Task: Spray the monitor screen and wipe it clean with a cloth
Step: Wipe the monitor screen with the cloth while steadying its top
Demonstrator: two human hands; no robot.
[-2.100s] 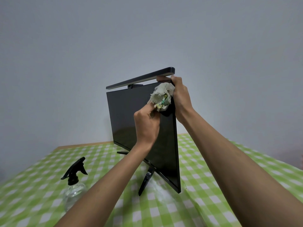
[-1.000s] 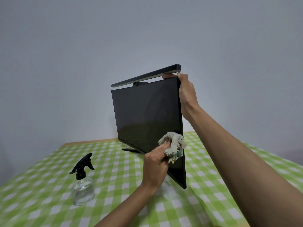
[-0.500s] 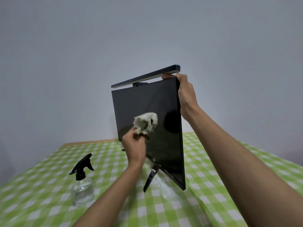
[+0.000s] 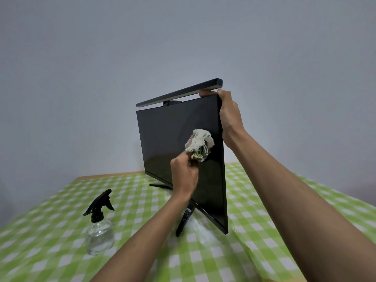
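Head view is showing me the monitor [image 4: 166,139] standing at centre frame on a green-and-white checked tablecloth [image 4: 50,251]. Its flat, glossy black screen is angling away toward the left. My left hand [image 4: 184,176] is gripping a crumpled, nubbly off-white cloth [image 4: 199,144] and pressing it against the right-centre of the screen. My right hand [image 4: 230,117] is curling round the monitor's upper right corner, with the fingers tucked beneath the slim dark light bar [image 4: 179,92] sitting along the top edge. The screen's left half is lying uncovered and is catching a faint sheen. A thin black stand leg [image 4: 183,224] is slanting down below my left wrist. A rounded clear spray bottle [image 4: 99,231] with a black trigger is standing at lower left, well apart from the monitor. Plain grey wall is filling the upper frame.
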